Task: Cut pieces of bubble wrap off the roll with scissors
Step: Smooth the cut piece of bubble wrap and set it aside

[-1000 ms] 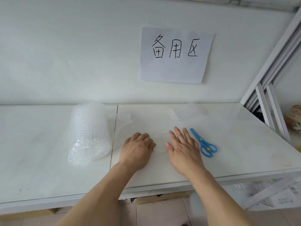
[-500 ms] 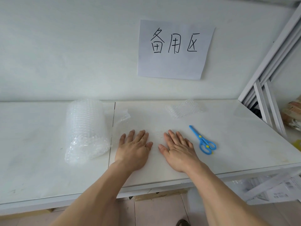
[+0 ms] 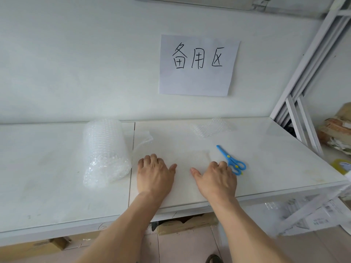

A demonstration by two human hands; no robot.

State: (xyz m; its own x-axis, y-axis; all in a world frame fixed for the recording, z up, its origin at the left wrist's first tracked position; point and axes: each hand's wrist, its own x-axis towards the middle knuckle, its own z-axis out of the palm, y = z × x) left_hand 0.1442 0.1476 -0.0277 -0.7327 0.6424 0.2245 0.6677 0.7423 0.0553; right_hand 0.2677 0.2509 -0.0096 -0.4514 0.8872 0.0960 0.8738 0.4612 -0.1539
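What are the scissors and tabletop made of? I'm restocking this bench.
Scissors: probably all plastic, matte blue with yellow rivets; no bare metal blade shows. Tabletop: smooth white slabs with faint sheen and a seam, possibly laminate or stone.

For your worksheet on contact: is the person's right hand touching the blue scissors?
Cannot tell. In the head view the right hand has curled knuckles that overlap the handle of the blue scissors, hiding any gap or contact; the fingers are not through the loops.

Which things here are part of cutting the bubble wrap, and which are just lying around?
For the job:
bubble wrap roll
unrolled sheet under both hands
blue scissors
cut bubble wrap piece

Lying about:
handwritten paper sign
white metal rack
cardboard boxes under table
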